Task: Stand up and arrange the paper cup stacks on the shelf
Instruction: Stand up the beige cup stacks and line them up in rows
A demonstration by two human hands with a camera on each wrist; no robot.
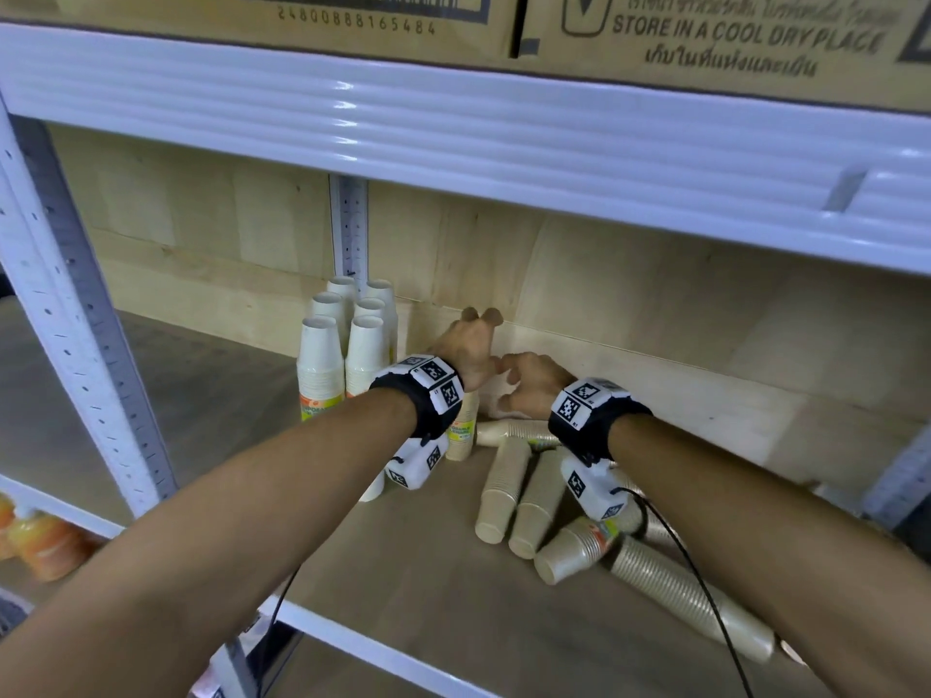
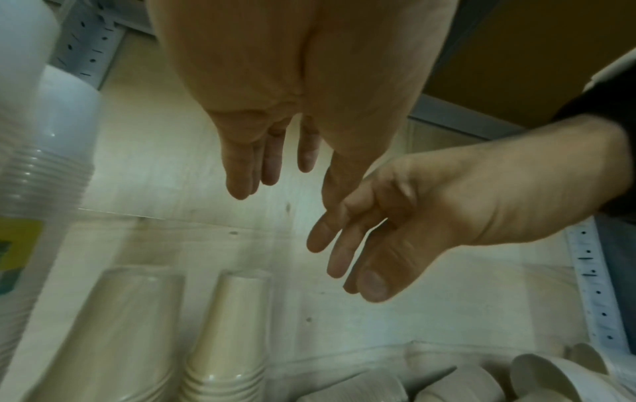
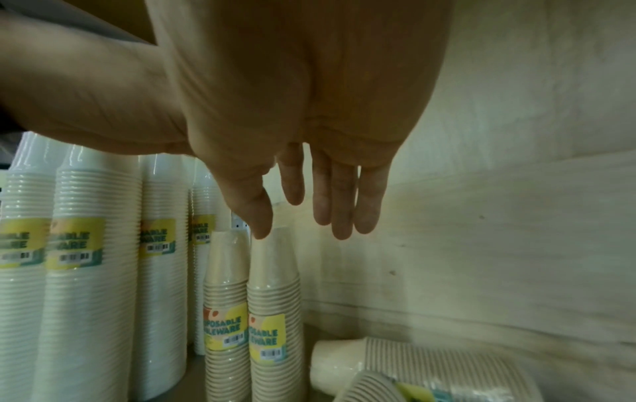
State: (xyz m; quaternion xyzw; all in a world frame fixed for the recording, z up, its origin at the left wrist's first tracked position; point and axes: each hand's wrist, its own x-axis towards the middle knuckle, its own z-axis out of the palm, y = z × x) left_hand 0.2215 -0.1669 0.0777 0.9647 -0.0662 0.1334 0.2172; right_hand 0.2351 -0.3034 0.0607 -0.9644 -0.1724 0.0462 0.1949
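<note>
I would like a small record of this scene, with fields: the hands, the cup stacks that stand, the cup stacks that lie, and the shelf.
left hand: empty, fingers relaxed, above the short standing stacks
right hand: empty, fingers straight, beside the left hand
standing stacks: tall white group at the back left; two short ones next to it
lying stacks: several on their sides at the right, not yet stood up
shelf: wooden board, white metal frame
above: cardboard boxes
</note>
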